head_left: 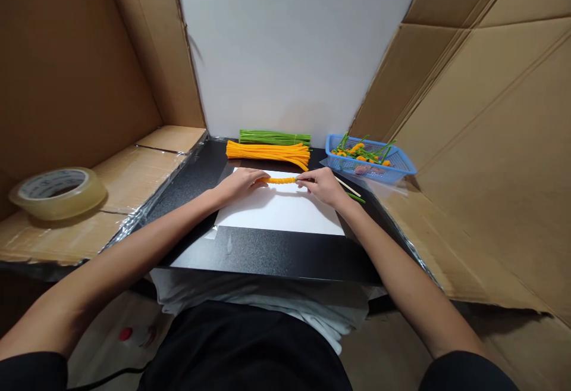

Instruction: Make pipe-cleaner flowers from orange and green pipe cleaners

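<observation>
**Both hands pinch a coiled pipe cleaner over the white sheet**

The person's left hand [241,183] and right hand [323,185] meet above a white sheet [279,215] on the black tabletop [267,254]. Between them runs an orange pipe cleaner [281,180], which looks wound in tight turns along a wooden stick [351,188]. The stick's bare end pokes out to the right past the right hand. The left fingers are closed on the coil's left end and the right fingers on its right end. Whether the stick is also gripped there cannot be told.

Behind the hands lie an orange bundle [267,152] and a green bundle [274,137] of straight pipe cleaners. A blue basket [404,169] of mixed orange and green pieces stands to the right, and a tape roll [57,193] sits on cardboard at far left.

The likely trouble is the coil springing loose. If either pinch slackens, the wire could unwind or its turns spread unevenly. Uneven pressure could also tip the thin stick, or let it slip out through the coil.
</observation>
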`<state>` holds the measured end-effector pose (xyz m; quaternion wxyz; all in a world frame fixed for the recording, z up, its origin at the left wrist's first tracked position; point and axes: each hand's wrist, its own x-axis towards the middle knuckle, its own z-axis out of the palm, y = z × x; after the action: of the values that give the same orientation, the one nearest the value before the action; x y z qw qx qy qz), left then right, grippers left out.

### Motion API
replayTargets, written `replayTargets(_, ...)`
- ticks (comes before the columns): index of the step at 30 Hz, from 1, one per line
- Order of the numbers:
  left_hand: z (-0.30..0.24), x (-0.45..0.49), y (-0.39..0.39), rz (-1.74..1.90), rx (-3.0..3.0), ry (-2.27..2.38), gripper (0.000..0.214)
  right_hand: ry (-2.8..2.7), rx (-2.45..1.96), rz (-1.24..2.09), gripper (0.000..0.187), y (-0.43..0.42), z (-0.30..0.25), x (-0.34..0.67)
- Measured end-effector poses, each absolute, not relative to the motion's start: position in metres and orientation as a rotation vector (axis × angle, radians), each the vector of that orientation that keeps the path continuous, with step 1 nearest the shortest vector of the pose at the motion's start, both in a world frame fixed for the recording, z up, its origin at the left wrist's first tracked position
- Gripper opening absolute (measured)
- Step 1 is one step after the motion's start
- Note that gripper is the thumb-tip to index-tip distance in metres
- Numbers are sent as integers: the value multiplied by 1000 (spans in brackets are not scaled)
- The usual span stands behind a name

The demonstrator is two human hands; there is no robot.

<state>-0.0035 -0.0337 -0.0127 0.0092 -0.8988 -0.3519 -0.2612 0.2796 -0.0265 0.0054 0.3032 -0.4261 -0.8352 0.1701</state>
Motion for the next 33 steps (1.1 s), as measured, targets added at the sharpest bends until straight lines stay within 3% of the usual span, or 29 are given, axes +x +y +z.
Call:
replayTargets(8,-14,0,-37,-799,-2761,-1180,25,-2228,-1190,456,20,-33,4,271)
replayTargets(26,-16,3,-36,-969,-2705,-1290,25,-1974,-1138,864,24,-32,-2,266)
replayTargets(33,-9,1,-38,-806,-2810,-1158,26,-1996,-1181,782,25,-30,0,271)
